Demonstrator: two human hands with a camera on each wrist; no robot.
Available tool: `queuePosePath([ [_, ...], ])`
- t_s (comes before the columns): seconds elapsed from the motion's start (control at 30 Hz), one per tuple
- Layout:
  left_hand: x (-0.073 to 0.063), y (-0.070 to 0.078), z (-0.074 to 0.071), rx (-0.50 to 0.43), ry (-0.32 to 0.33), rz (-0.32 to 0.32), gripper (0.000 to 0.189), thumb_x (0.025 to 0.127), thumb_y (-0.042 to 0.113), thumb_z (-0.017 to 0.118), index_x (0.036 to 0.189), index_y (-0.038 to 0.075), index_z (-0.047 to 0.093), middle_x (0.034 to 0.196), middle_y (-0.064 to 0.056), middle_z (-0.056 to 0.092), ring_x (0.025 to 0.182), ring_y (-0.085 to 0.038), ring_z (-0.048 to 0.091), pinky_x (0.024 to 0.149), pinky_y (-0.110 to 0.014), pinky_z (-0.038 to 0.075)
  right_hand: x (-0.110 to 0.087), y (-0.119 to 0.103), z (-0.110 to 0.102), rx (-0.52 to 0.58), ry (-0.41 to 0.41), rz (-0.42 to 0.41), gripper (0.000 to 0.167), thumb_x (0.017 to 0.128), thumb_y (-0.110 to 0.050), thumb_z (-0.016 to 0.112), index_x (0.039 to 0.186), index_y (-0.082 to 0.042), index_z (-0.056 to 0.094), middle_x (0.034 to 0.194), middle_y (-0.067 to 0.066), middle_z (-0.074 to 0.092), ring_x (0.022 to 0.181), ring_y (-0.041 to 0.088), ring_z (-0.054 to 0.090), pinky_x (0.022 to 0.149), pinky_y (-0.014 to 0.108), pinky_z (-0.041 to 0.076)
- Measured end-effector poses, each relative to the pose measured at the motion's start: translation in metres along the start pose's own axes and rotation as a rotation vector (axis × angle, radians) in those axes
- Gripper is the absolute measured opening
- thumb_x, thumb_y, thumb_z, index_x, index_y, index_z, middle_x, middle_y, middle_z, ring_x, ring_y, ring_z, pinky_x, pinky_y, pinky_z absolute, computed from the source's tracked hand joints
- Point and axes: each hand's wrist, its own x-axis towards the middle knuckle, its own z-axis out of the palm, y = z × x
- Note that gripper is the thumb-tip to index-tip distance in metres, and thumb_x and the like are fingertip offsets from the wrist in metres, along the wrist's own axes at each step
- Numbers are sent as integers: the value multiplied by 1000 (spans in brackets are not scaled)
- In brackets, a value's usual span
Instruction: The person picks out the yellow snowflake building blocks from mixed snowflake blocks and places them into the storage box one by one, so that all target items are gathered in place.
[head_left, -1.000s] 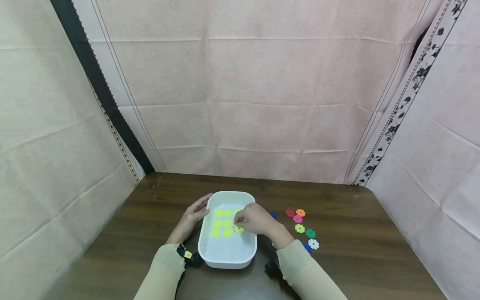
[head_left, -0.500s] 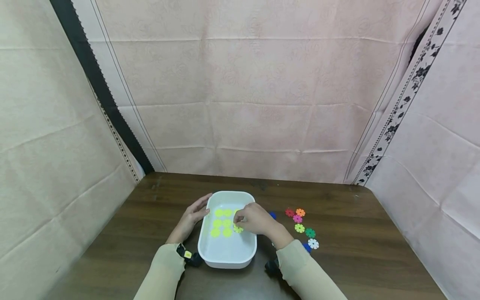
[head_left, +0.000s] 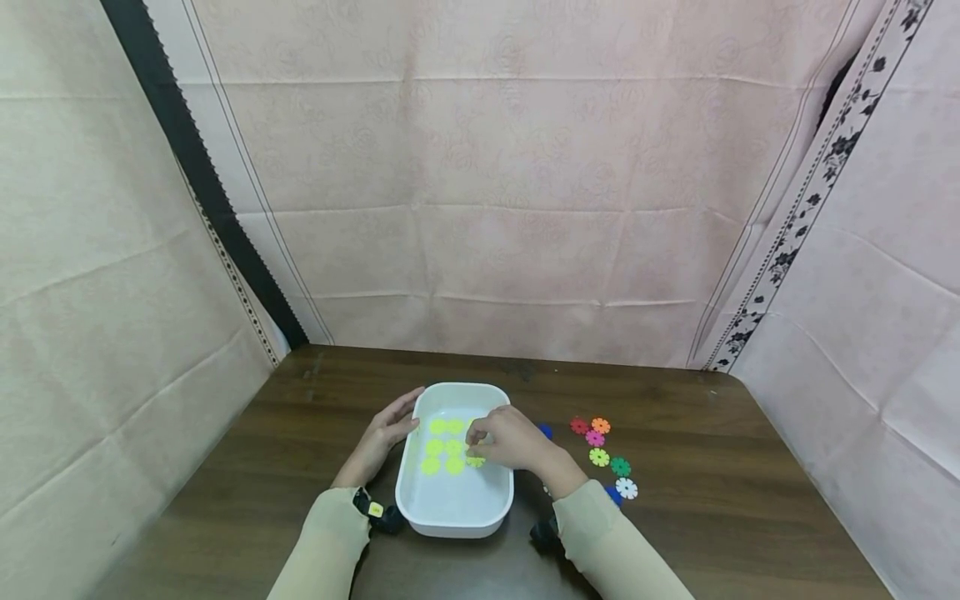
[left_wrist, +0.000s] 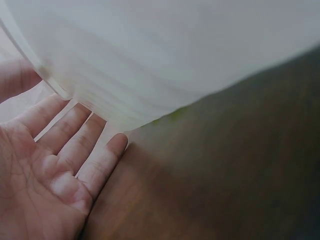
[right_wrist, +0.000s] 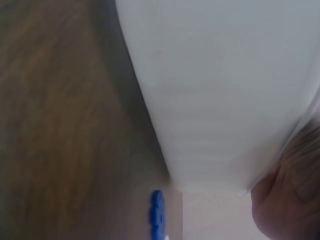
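Observation:
The white tray (head_left: 456, 504) holds several yellow-green round discs (head_left: 445, 446) laid in rows. At its left side my left hand (head_left: 381, 440) rests against the rim. In the left wrist view the fingers (left_wrist: 80, 142) of that hand lie straight along the tray's outer wall, with the thumb (left_wrist: 17, 80) up at the rim. Reaching over the tray's right edge, my right hand (head_left: 510, 437) has its thumb and forefinger pinched at a yellow-green flower-shaped disc (head_left: 476, 462), partly covered by the fingers. The right wrist view catches only part of the curled right hand (right_wrist: 287, 200).
Right of the tray, flower-shaped pieces lie on the brown table (head_left: 720, 500): red (head_left: 579, 426), orange (head_left: 601, 426), pink (head_left: 595, 438), yellow-green (head_left: 599, 457), green (head_left: 620, 466), white (head_left: 626, 487) and blue (head_left: 614, 495). Pale cloth (head_left: 510, 208) hangs behind.
My right fingertips have shifted slightly left and toward me, and the flower-shaped disc under them moved a little the same way. My left hand and the tray have stayed put.

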Motion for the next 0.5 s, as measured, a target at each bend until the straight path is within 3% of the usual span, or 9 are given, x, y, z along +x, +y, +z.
queuePosePath([
  [0.5,0,0,0,0,-5,5,49,99,23,58,147,32,50,146,0,54,136,-24,48,117,-62,22,0,1,-1,8,-11,7,17,89,-36,77,99,-23,78,93,-16,72,87,13,62,83,30,46],
])
